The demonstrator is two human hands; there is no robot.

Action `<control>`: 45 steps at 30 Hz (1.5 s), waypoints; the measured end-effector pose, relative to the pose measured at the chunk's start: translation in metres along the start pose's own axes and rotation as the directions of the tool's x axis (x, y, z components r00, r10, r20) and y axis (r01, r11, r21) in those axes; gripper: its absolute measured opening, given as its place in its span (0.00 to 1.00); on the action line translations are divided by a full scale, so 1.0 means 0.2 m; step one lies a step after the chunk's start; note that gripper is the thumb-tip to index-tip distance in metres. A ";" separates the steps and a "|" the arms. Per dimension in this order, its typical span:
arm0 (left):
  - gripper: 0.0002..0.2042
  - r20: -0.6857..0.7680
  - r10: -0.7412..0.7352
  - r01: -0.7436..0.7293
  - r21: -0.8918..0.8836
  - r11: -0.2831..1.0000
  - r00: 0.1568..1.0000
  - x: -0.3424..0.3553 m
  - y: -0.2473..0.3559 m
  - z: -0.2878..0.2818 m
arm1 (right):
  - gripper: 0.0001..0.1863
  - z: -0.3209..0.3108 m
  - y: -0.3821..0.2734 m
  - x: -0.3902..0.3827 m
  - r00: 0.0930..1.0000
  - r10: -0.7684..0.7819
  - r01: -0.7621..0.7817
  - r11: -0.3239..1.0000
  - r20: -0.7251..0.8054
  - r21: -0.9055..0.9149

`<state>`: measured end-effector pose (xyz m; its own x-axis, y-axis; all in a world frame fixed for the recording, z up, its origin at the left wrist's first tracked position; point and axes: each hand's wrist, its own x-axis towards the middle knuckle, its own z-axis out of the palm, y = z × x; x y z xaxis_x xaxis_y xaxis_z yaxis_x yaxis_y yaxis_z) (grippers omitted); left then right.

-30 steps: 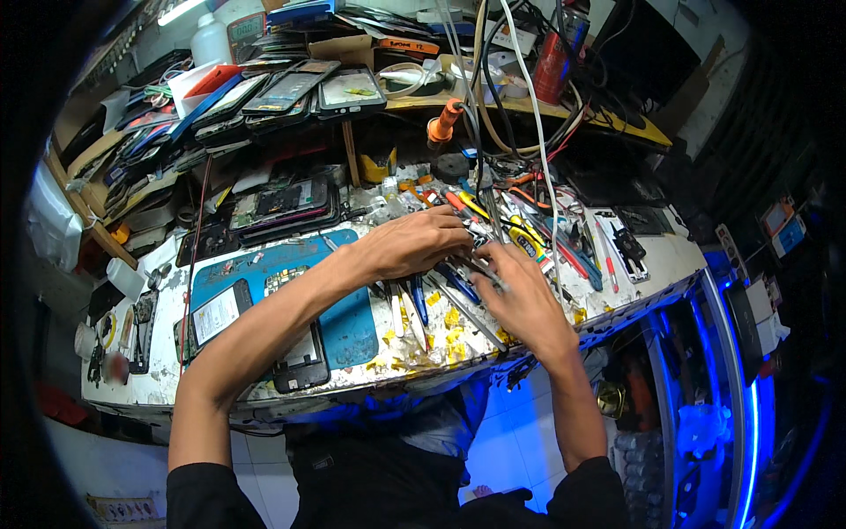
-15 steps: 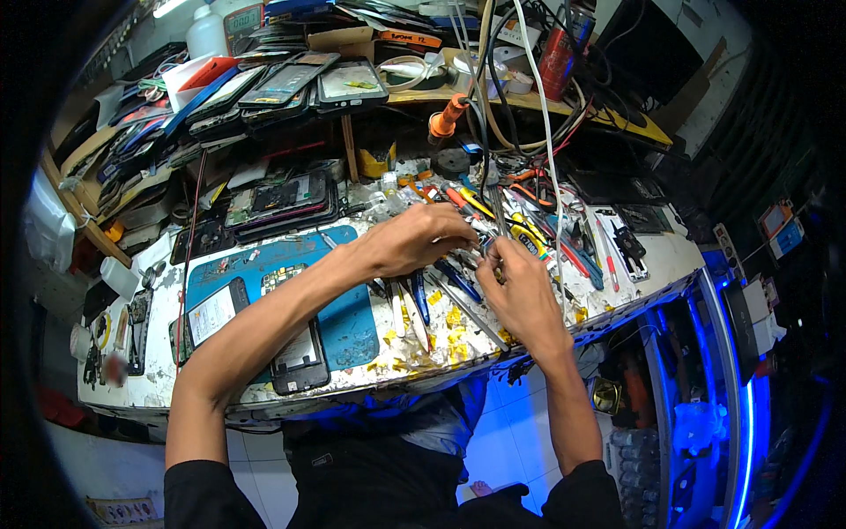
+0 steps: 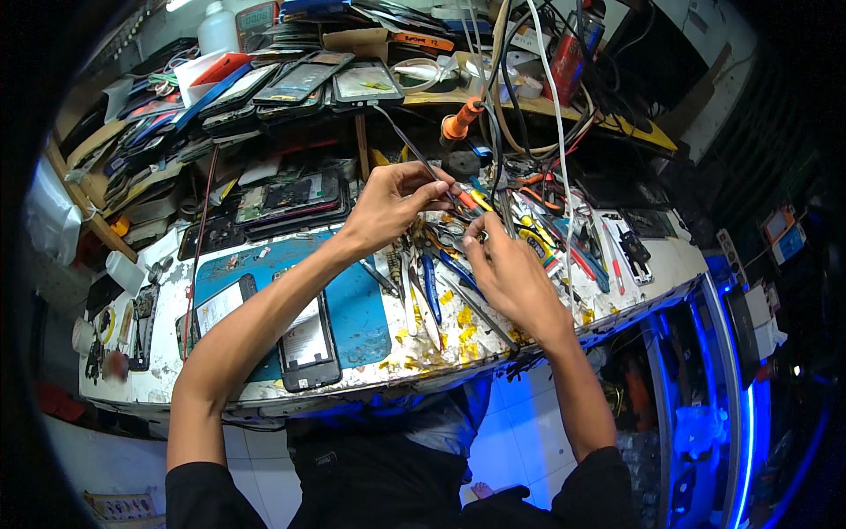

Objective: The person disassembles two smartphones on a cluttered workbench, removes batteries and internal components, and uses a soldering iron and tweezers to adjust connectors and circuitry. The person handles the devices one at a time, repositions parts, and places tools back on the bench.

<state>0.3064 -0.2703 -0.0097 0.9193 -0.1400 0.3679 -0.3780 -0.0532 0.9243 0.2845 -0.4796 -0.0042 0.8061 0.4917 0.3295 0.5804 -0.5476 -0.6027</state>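
My left hand (image 3: 397,203) is raised over the tool pile, fingers pinched on a long thin grey tool (image 3: 405,137), tilted with its far tip up near the stacked phones. My right hand (image 3: 507,273), just to the right and lower, has its fingers curled; what is in them is hidden. Around and below both hands lie blue-handled pliers (image 3: 430,286), pale-handled tools (image 3: 410,309), red and yellow screwdrivers (image 3: 586,264) and yellow tape scraps. A blue mat (image 3: 361,331) with an opened phone (image 3: 307,348) on it lies under my left forearm.
A shelf (image 3: 634,123) holds piled phones (image 3: 295,79), a white bottle (image 3: 218,31) and a red can (image 3: 568,62). Cables (image 3: 560,106) hang to the bench, beside an orange-handled iron (image 3: 460,122). More phone parts (image 3: 282,198) and small items lie on both sides.
My left hand has risen from the tool pile, now with the long thin tool angled upward. My right hand has shifted slightly, staying low over the tools.
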 end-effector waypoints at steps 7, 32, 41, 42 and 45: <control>0.12 0.056 0.018 -0.023 0.077 0.997 0.998 -0.06 0.05 0.00 | 0.17 0.01 -0.06 0.07 0.995 0.016 -0.017 1.000 -0.097 -0.014; 0.12 -0.077 0.034 -0.017 0.209 0.978 0.996 -0.34 0.26 -0.24 | 0.08 0.23 0.01 0.54 0.927 -0.073 0.161 0.964 0.367 -0.213; 0.09 -0.093 0.015 0.024 0.409 0.912 0.996 -0.47 0.27 -0.29 | 0.13 0.20 0.00 0.51 0.971 -0.239 0.238 0.935 0.027 -0.264; 0.09 -0.092 0.018 0.022 0.418 0.908 0.996 -0.48 0.27 -0.30 | 0.14 0.15 -0.02 0.46 0.981 -0.191 0.191 0.981 0.018 -0.029; 0.07 0.077 0.162 -0.172 0.664 0.727 0.984 -0.50 0.28 -0.32 | 0.29 0.04 -0.10 0.24 0.985 -0.056 -0.071 0.734 0.165 0.675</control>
<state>0.2004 -0.1970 0.0119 0.8348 -0.2228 0.5034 -0.5058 -0.6715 0.5415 0.3104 -0.4391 0.0170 0.7425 0.6260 0.2384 0.2902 0.0202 -0.9568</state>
